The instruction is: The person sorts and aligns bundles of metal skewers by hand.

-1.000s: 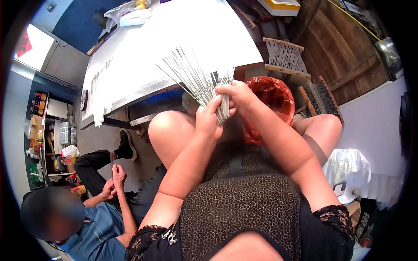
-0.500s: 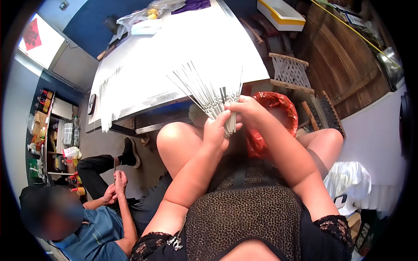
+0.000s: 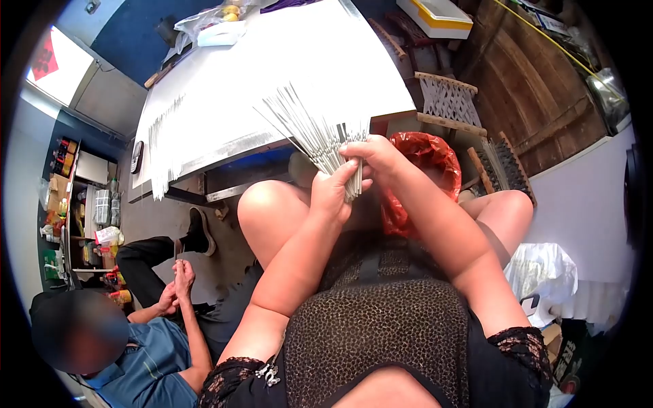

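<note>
A fanned bundle of thin, pale grey sticks rises in front of my lap, its lower ends gathered together. My left hand is closed around the lower part, with the thumb lying across the sticks. Against the right side of the bundle, my right hand pinches some sticks near a short dark piece. The two hands nearly touch. What the sticks are made of, I cannot tell. Behind them is a white-topped table, where more such sticks lie along the left edge.
A red plastic-lined bin stands beside my right forearm. A dark handset lies at the table's left corner. At lower left sits a co-worker, whose hands hold something thin. A woven stool is beyond the bin.
The whole view has shifted slightly, so most things appear a little higher and further left. Both hands keep their hold on the sticks, with little visible change.
</note>
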Demonstrator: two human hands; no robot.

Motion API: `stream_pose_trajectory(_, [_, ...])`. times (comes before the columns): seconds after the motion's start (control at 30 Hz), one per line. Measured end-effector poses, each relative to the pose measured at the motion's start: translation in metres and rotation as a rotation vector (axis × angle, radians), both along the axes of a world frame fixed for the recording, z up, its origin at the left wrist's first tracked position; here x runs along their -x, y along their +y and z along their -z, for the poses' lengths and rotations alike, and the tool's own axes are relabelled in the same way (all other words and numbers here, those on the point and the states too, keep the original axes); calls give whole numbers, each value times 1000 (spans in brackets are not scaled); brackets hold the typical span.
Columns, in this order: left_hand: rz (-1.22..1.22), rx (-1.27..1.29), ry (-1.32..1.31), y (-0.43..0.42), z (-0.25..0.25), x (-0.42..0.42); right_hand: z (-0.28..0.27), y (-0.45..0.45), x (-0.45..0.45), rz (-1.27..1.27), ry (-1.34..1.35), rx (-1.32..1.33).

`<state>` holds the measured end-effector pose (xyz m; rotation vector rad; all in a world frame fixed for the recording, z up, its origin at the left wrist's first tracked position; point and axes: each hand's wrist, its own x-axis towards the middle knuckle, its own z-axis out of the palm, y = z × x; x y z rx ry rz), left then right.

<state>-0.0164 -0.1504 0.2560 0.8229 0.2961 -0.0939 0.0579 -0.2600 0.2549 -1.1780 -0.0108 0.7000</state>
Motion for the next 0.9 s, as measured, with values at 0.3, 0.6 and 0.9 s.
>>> stream_pose_trajectory(0.3, [-11,65,-19,0,4,0,4,-5,2,49,-10,-36])
stream_pose_trajectory(0.6, [-20,43,-21,2,8,-2,6,-4,1,21,-23,-83])
stream_pose_trajectory(0.9, [-17,44,-12,2,7,-1,10,-1,-2,4,4,-65])
